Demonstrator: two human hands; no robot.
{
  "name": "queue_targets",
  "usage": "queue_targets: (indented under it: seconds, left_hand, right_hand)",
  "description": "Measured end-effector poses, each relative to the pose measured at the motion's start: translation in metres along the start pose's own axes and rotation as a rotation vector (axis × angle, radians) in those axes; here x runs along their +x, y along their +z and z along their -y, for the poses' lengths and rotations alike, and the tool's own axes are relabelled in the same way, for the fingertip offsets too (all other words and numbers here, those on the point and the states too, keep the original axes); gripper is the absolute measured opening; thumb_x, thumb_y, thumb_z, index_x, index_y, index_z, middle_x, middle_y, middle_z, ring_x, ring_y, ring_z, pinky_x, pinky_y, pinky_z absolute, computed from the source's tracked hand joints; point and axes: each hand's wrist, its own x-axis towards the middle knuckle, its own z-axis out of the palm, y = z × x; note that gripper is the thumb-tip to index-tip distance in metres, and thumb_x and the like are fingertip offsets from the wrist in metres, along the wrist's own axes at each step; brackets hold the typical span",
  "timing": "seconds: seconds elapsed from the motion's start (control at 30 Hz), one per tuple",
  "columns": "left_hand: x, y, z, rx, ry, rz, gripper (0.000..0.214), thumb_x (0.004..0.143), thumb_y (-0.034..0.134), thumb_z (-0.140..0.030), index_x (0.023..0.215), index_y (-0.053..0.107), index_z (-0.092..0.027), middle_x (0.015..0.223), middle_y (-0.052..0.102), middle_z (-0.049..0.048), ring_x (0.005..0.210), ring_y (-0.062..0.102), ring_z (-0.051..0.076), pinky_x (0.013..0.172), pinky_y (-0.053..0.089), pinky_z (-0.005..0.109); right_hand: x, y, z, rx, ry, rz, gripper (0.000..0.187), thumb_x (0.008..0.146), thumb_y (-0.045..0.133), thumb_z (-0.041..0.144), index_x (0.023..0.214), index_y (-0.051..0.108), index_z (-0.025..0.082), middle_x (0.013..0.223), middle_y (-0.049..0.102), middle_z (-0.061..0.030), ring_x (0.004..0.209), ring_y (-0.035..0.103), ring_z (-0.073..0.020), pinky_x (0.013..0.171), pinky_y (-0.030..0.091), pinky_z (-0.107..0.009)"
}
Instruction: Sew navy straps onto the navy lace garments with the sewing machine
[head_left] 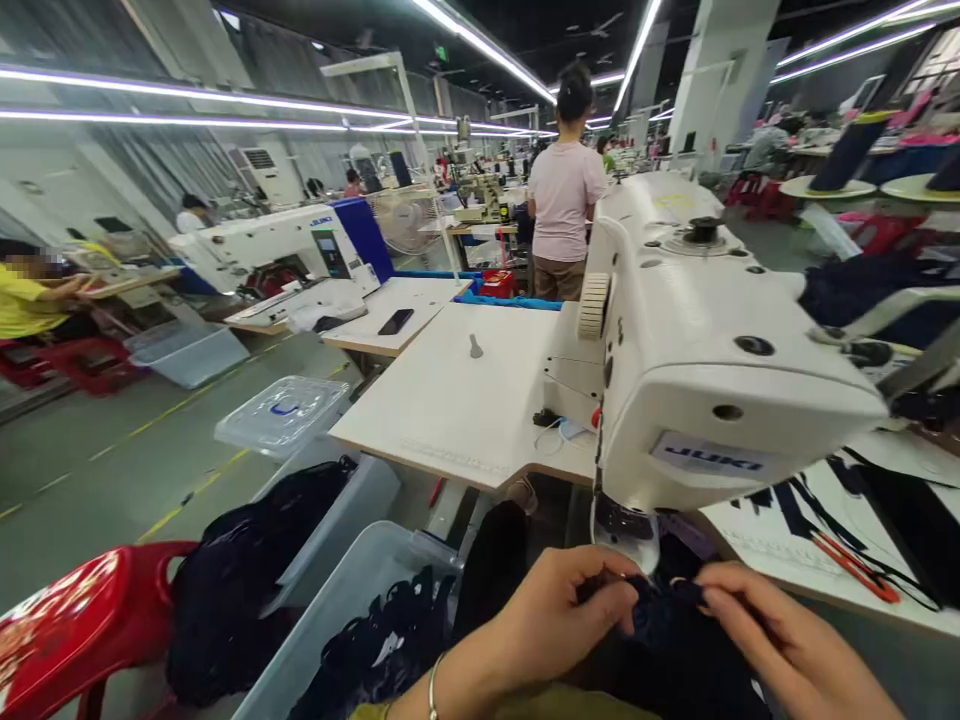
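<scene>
My left hand [559,615] and my right hand [772,635] are both pinched on a piece of dark navy fabric [664,625] at the bottom of the view, fingertips a short way apart. The fabric sits just below the needle end of a white Juki sewing machine [697,350]. A thin bangle rings my left wrist. The rest of the dark fabric falls towards my lap and is partly hidden by my hands.
The white sewing table [465,400] stretches left of the machine. Clear plastic bins [352,590] with dark garments stand on the floor at left, beside a red stool [82,625]. Orange-handled snips [855,565] and dark strips lie at right. A person in a pink shirt [564,200] stands beyond.
</scene>
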Motion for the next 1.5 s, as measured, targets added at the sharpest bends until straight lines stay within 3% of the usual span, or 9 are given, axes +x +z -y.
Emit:
queue_targets:
  seconds: [0.07,0.3,0.53,0.63,0.8,0.97,1.2,1.37,1.5]
  left_hand:
    - [0.003,0.009,0.0,0.025,-0.04,-0.023,0.023,0.089,0.057,-0.032,0.096,0.068,-0.014,0.065,0.063,-0.0007,0.06,0.054,0.011,0.06,0.04,0.021]
    - [0.009,0.017,0.005,0.077,-0.068,-0.022,0.014,0.086,0.057,-0.027,0.096,0.06,-0.017,0.063,0.061,-0.0041,0.057,0.053,0.01,0.059,0.039,0.02]
    - [0.01,0.024,0.019,0.315,0.074,-0.147,0.007,0.078,0.056,-0.011,0.076,0.055,-0.018,0.057,0.048,-0.0075,0.051,0.04,0.006,0.05,0.03,0.017]
    - [0.007,0.023,0.024,0.459,0.189,-0.143,0.014,0.085,0.051,-0.012,0.073,0.053,-0.018,0.064,0.054,-0.0042,0.056,0.046,0.007,0.054,0.033,0.017]
    - [0.001,0.019,0.02,0.627,0.364,0.047,0.019,0.095,0.042,-0.014,0.087,0.059,-0.018,0.084,0.065,0.0044,0.071,0.061,0.013,0.066,0.043,0.018]
    - [0.001,0.02,0.021,0.78,0.421,0.076,0.014,0.09,0.049,-0.01,0.086,0.06,-0.017,0.079,0.064,0.0039,0.066,0.059,0.013,0.061,0.043,0.018]
    - [0.001,0.02,0.01,0.547,0.302,0.072,0.018,0.079,0.056,-0.001,0.077,0.058,-0.019,0.08,0.062,-0.0018,0.07,0.06,0.008,0.066,0.044,0.013]
    - [-0.002,0.01,0.011,0.369,0.388,0.124,0.018,0.076,0.065,-0.002,0.084,0.066,-0.018,0.117,0.059,0.0064,0.106,0.062,0.015,0.088,0.047,0.017]
    - [-0.002,0.008,0.016,0.311,0.503,0.037,0.018,0.075,0.062,0.0,0.081,0.063,-0.018,0.118,0.064,0.0073,0.102,0.065,0.015,0.087,0.049,0.019]
  right_hand:
    - [0.0,0.008,0.007,0.053,-0.016,0.089,0.023,0.089,0.059,0.049,0.091,0.069,0.028,0.086,0.072,0.0024,0.078,0.07,-0.0142,0.068,0.055,-0.015]
    - [0.004,0.016,0.018,0.126,-0.054,0.164,0.01,0.091,0.059,0.04,0.091,0.066,0.032,0.088,0.068,0.005,0.078,0.067,-0.0108,0.067,0.052,-0.012]
    - [0.0,0.021,0.024,0.218,-0.101,0.22,0.01,0.092,0.059,0.033,0.09,0.067,0.031,0.086,0.069,0.0048,0.079,0.067,-0.0112,0.074,0.051,-0.015]
    - [-0.001,0.023,0.026,0.286,0.002,0.283,0.018,0.092,0.056,0.039,0.084,0.068,0.029,0.077,0.07,0.004,0.071,0.066,-0.0121,0.067,0.051,-0.016]
    - [-0.001,0.022,0.024,0.37,0.226,0.465,0.026,0.095,0.045,0.044,0.104,0.062,0.027,0.068,0.068,0.0044,0.058,0.06,-0.011,0.052,0.047,-0.016]
    - [0.001,0.022,0.026,0.255,0.292,0.56,0.025,0.092,0.045,0.043,0.085,0.061,0.025,0.066,0.067,0.0033,0.054,0.057,-0.0111,0.044,0.042,-0.016]
    - [0.0,0.026,0.032,0.246,0.29,0.483,0.017,0.095,0.04,0.038,0.09,0.052,0.026,0.058,0.062,0.0062,0.054,0.061,-0.012,0.057,0.045,-0.019]
    - [0.004,0.02,0.031,0.306,0.302,0.614,0.026,0.1,0.032,0.044,0.096,0.049,0.025,0.057,0.055,0.0073,0.048,0.049,-0.01,0.048,0.038,-0.019]
    - [0.007,0.011,0.032,0.326,0.22,0.536,0.031,0.101,0.031,0.048,0.105,0.052,0.025,0.064,0.052,0.0061,0.062,0.054,-0.0115,0.062,0.043,-0.02]
